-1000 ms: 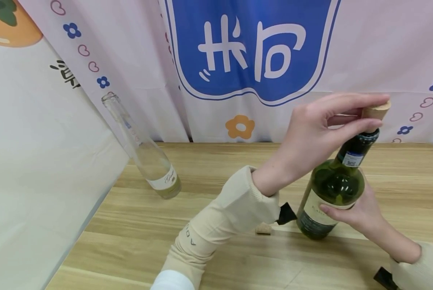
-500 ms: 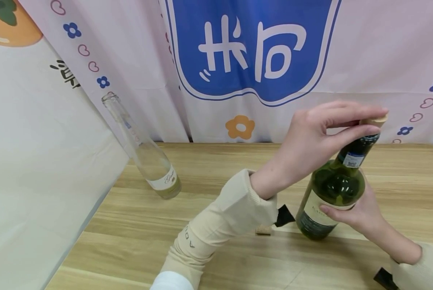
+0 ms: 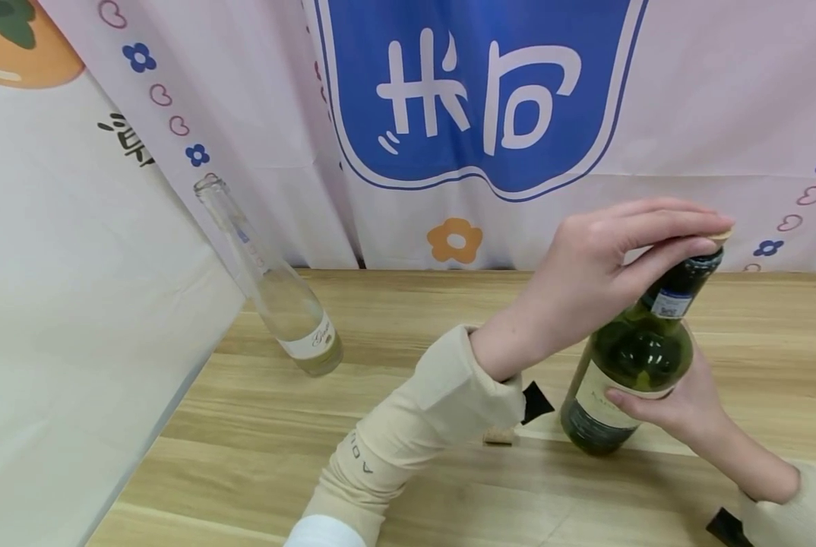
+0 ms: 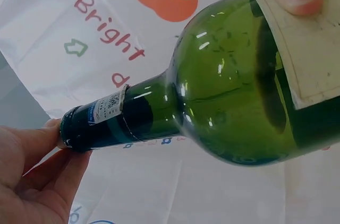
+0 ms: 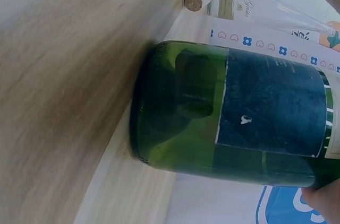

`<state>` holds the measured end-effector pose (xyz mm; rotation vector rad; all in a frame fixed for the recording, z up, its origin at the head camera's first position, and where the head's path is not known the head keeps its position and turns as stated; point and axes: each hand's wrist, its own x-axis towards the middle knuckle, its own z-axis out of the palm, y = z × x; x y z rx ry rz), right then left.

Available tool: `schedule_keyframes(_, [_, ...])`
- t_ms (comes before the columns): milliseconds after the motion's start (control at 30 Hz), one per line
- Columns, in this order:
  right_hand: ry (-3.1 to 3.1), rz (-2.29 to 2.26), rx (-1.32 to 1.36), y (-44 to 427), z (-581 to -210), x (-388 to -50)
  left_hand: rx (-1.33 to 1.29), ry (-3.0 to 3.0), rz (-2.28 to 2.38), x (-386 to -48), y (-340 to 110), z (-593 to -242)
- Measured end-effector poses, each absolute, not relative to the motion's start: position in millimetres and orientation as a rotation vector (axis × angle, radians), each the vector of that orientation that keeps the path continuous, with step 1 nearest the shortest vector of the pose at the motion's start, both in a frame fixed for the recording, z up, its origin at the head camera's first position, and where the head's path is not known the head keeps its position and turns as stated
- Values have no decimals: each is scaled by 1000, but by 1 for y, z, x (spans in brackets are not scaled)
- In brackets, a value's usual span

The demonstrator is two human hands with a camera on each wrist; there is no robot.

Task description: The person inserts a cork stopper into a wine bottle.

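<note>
A green wine bottle (image 3: 643, 353) with a cream and dark label has its base at the wooden table. My right hand (image 3: 691, 399) grips its body, thumb across the label. At the mouth, my left hand (image 3: 589, 262) pinches a cork stopper (image 3: 725, 236) between thumb and fingers. Only a thin pale edge of the stopper shows above the dark neck; the fingers hide the rest. In the left wrist view, the fingertips touch the rim of the bottle's neck (image 4: 109, 112). The right wrist view shows the bottle's lower body (image 5: 180, 107) close above the wood.
A clear glass bottle (image 3: 278, 296) with a white label stands uncorked at the left of the wooden table (image 3: 244, 456). A small cork (image 3: 498, 436) lies near the left sleeve, partly covered by it. A printed curtain (image 3: 394, 220) hangs behind the table.
The left hand has moved down with the cork stopper, which now sits much lower in the bottle's mouth. The right hand keeps its grip on the wine bottle.
</note>
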<state>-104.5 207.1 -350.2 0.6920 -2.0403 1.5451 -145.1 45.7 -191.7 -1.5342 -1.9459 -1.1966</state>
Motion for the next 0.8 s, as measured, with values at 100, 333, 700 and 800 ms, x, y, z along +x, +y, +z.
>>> schedule_keyframes(100, [-2073,1510,678,207,-349,-103,-1524,-1954,-1154,-145,46,-192])
schedule_keyframes(333, [-2098,1475,669,207,-348,-102,-1525,-1940,-1152,-145,46,-193])
schedule_keyframes(700, [-2139,1504,602,207,-347,-99,-1453,-2141,-1541,-141,37,-214])
schedule_keyframes(800, [-2129,1534,593,207,-347,-99,-1400,-2249,-1603,-138,32,-225])
